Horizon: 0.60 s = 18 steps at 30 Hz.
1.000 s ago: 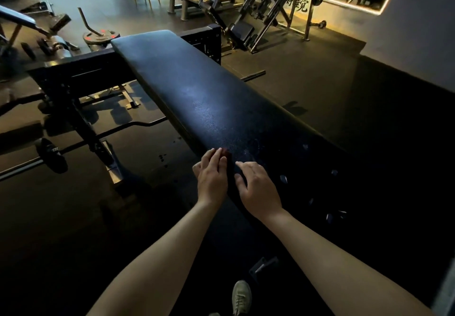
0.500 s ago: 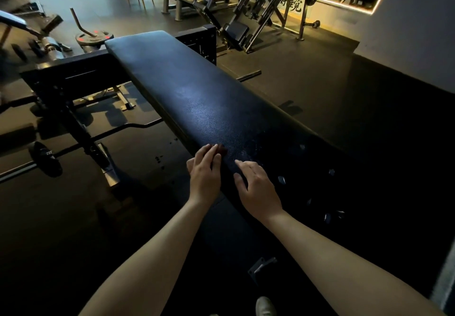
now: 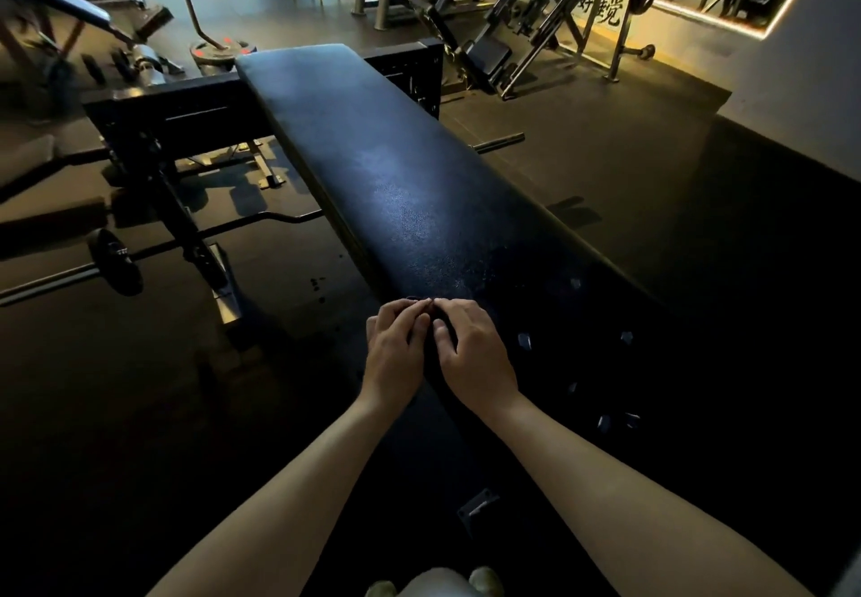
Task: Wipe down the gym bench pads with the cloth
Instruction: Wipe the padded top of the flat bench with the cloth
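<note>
**First:** Head view: what stands around the long black padded bench pad (image 3: 396, 177)?

**Second:** A black steel rack frame (image 3: 153, 121) crosses behind its far end. A barbell with a dark round plate (image 3: 114, 261) lies on the floor to the left. A flat weight plate with red marks (image 3: 219, 49) sits beyond the frame, and slanted grey machines (image 3: 512, 14) line the lit back wall.

**First:** And the person's hands?

**Second:** The left hand (image 3: 396, 354) and right hand (image 3: 475, 354) sit side by side at the pad's near left edge. Their fingers are curled and the tips almost meet. A small dark scrap of cloth (image 3: 416, 300) shows just at the fingertips, on that edge. Whether either hand actually pinches it cannot be told.

**First:** What is hard to make out?

**Second:** The pad's near end sinks into shadow, with only pale flecks (image 3: 524, 340) showing. The cloth's shape is lost in the dimness. A pale shoe (image 3: 484, 580) is cut off at the bottom edge.
</note>
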{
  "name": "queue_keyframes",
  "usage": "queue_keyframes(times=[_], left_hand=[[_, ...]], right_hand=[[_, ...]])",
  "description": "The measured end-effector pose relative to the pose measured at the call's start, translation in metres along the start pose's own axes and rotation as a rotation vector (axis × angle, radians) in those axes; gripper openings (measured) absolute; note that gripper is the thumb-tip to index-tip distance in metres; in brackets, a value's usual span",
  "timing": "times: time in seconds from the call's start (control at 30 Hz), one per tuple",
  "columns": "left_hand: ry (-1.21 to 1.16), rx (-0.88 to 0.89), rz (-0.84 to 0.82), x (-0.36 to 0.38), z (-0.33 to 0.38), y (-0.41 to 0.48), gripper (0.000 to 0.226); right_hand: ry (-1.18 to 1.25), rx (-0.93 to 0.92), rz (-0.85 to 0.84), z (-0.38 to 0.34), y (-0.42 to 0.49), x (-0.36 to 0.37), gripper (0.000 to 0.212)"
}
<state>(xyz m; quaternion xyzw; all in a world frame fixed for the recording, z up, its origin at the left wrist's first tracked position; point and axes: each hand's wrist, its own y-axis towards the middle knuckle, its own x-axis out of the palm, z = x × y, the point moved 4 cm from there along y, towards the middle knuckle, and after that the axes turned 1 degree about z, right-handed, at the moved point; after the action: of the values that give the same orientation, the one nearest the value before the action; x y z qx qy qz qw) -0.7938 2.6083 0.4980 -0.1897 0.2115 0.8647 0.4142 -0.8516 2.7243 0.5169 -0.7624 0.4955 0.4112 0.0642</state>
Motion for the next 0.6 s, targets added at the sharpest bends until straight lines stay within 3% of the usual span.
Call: queue_keyframes(times=[0.2,0.47,0.6], left_hand=[[-0.068,-0.143,0.073,0.004,-0.003,0.027,0.032],[-0.026,-0.124,0.047,0.016,0.003,-0.013,0.036],[-0.083,-0.168,0.073,0.019,0.008,-0.03,0.035]], right_hand=[[0.012,0.012,-0.041,0.0,0.005,0.003,0.042],[0.121,0.037,-0.032,0.002,0.001,-0.005,0.032],[0.151,0.012,-0.041,0.004,-0.011,-0.011,0.037]])
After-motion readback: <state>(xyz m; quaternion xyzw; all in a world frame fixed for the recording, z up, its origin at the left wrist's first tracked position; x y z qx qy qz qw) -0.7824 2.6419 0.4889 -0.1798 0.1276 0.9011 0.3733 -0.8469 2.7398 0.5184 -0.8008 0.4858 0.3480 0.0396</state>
